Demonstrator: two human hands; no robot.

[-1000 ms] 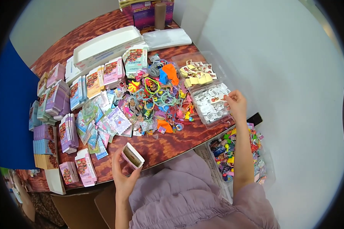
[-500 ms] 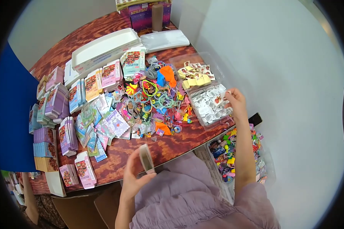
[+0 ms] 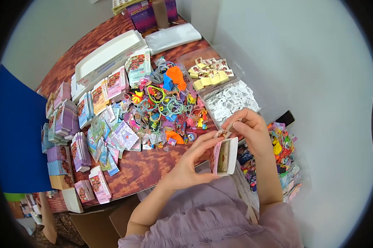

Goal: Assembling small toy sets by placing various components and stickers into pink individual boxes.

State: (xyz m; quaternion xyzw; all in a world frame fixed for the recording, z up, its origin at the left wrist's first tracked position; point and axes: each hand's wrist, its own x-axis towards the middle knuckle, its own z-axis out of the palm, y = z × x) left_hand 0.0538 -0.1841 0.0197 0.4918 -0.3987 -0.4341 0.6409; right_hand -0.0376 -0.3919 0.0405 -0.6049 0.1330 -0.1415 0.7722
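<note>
My left hand (image 3: 188,167) holds a small open cardboard box (image 3: 233,156), pink outside and white inside, in front of my body by the table edge. Its open end faces right, and something yellowish shows inside. Just above the box, my right hand (image 3: 252,130) pinches a small white printed packet (image 3: 223,134) between thumb and fingers. The packet is close to the left fingertips; whether they touch it I cannot tell. Behind the right hand lies a clear tray compartment full of small white packets (image 3: 232,99).
Yellow and printed pieces (image 3: 211,74) fill the tray's far compartment. Colourful trinkets and bands (image 3: 166,103) cover mid-table, beside shiny sachets (image 3: 124,134). Several box stacks (image 3: 64,118) stand left. A dark phone (image 3: 285,119) and a toy-filled bin (image 3: 285,153) lie right. Another person's arm (image 3: 48,219) shows lower left.
My right hand has come away from the white packets toward me, with one packet in its fingers. My left hand has moved right and up with the box, turning its open end toward the right.
</note>
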